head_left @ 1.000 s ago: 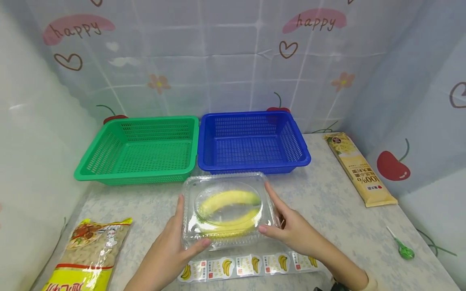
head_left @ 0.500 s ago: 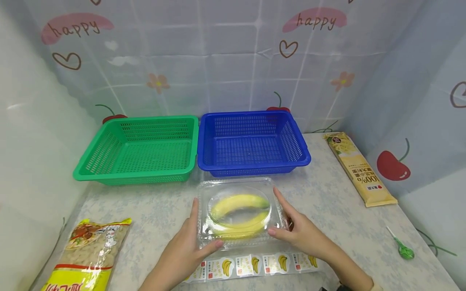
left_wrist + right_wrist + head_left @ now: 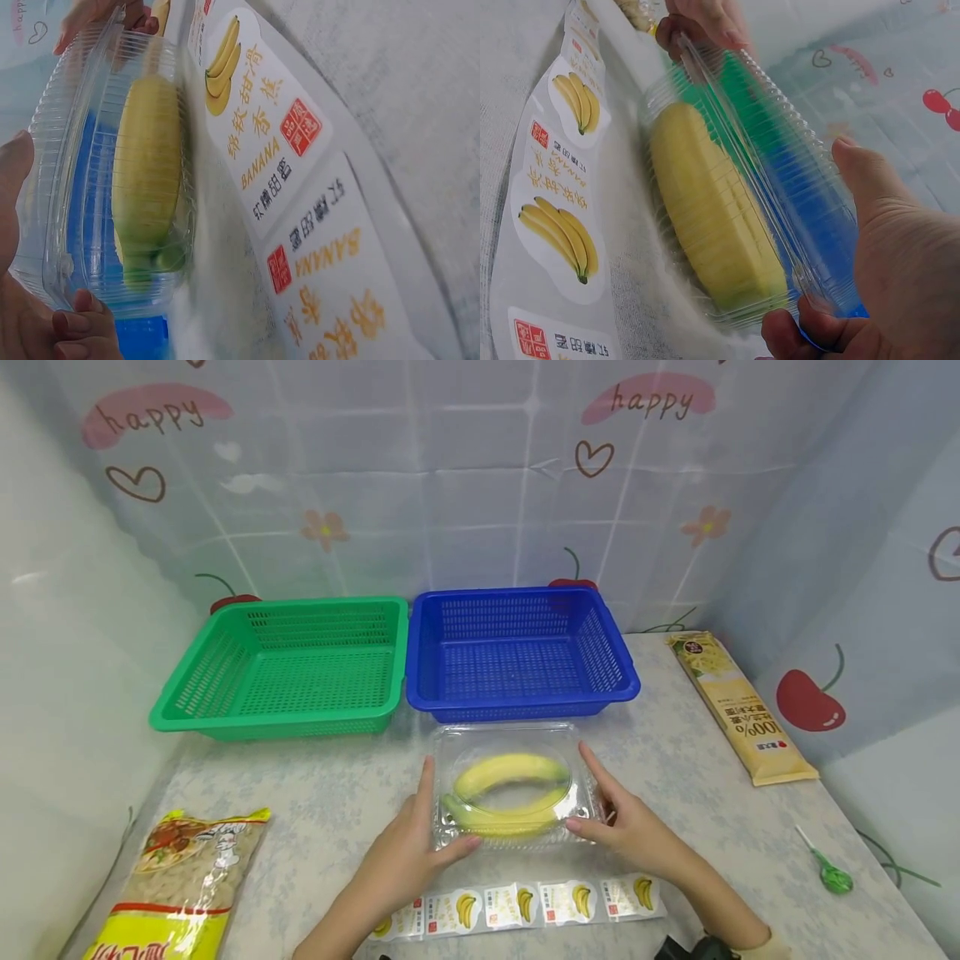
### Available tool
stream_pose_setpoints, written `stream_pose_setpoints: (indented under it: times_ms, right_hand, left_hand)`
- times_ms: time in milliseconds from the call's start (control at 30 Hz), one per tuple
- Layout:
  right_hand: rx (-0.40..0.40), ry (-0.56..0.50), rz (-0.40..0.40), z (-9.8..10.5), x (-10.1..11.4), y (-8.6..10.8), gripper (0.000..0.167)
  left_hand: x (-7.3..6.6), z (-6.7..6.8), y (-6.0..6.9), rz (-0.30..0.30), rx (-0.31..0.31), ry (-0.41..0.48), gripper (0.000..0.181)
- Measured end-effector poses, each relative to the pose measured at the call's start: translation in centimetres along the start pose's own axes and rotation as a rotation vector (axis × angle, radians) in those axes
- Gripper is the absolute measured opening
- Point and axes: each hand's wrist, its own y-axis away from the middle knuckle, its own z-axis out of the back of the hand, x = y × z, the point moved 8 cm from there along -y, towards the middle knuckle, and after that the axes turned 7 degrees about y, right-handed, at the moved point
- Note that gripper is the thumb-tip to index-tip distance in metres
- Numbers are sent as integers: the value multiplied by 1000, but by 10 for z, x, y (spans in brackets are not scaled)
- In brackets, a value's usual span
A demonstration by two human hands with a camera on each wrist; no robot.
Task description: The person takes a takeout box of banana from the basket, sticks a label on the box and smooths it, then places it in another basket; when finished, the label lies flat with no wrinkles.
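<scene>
A clear plastic clamshell box (image 3: 506,737), its lid closed, is in front of the blue basket in the head view. Two yellow bananas (image 3: 512,768) with greenish ends lie inside it. My left hand (image 3: 405,856) grips the box's left side, thumb on the near edge and fingertips curled under the rim (image 3: 79,326). On the right side my right hand (image 3: 637,831) holds it the same way, with curled fingers (image 3: 817,326) at the rim. Nearer to me lies a strip of banana stickers (image 3: 513,906), flat on the table. I cannot tell if the box touches the table.
A green basket (image 3: 279,724) and a blue basket (image 3: 525,703) stand side by side at the back. At left front lies a yellow food bag (image 3: 183,885). A pasta packet (image 3: 738,710) and a green-wrapped lollipop (image 3: 834,878) lie at the right.
Both hands have moved the clear box to the right, by a smaller step in the last half second. Its far edge now sits just in front of the blue basket.
</scene>
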Motion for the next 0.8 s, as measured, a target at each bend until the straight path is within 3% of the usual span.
stream_pose_setpoints:
  times_ms: [800]
  right_hand:
    - [-74,-5,15,16,-17,-3,92]
  left_hand:
    - [-7,-15,-18,9,35,49,115]
